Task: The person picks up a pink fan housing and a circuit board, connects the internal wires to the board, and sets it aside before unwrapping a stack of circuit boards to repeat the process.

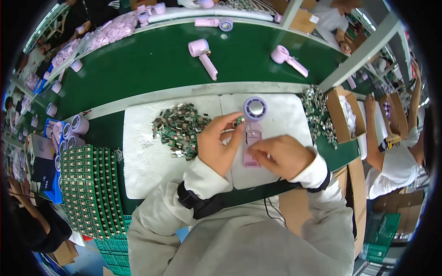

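Observation:
A handheld fan with a lilac round head [255,108] and an opened pink handle [252,160] lies on the white foam mat [285,115] in front of me. My left hand [219,143] pinches a small green circuit board [239,121] at the fan's neck, left of the handle. Above the lower handle, my right hand [285,156] has its fingers curled together; whatever they hold, if anything, is hidden. To the left of my left hand, a pile of small circuit boards [182,129] rests on the mat.
Stacked circuit board panels [87,188] stand at left, beside lilac fan heads [79,124]. At right are more loose small boards [317,112] and a cardboard box [347,119]. Beyond a metal rail, pink fans [202,57] lie on the green belt [138,60]. Other people work around.

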Action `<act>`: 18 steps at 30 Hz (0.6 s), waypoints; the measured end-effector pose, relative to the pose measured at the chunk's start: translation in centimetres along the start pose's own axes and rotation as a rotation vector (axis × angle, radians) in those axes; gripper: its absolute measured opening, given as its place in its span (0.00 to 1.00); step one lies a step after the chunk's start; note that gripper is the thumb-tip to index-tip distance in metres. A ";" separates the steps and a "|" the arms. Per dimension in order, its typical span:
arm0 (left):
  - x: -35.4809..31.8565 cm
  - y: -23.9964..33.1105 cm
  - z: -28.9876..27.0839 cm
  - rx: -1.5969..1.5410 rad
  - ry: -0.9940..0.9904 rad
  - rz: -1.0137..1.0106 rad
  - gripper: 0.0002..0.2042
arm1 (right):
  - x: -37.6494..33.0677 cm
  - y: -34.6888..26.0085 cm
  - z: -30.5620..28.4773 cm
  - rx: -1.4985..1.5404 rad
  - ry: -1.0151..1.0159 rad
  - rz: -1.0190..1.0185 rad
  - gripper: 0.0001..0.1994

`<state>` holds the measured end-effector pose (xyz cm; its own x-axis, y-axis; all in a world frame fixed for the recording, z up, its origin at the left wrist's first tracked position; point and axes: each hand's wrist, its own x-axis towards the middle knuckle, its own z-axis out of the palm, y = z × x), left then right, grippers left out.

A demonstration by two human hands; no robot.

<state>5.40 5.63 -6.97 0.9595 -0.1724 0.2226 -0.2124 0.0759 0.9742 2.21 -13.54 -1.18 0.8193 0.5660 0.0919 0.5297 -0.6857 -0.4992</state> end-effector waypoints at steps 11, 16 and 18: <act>0.2 -0.3 0.3 -0.178 -0.023 -0.047 0.15 | 1.8 3.5 -0.4 -0.079 0.157 0.075 0.06; 0.2 1.1 -0.6 0.015 -0.581 0.051 0.14 | 2.7 5.1 -0.3 -0.217 0.106 -0.185 0.10; -0.6 0.9 -0.1 0.080 -0.680 0.079 0.13 | 2.8 5.1 -0.5 -0.200 0.026 -0.232 0.11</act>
<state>4.64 5.91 -6.24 0.6171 -0.7492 0.2407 -0.3151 0.0450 0.9480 7.31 -15.67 -3.01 0.6753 0.7079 0.2069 0.7340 -0.6174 -0.2830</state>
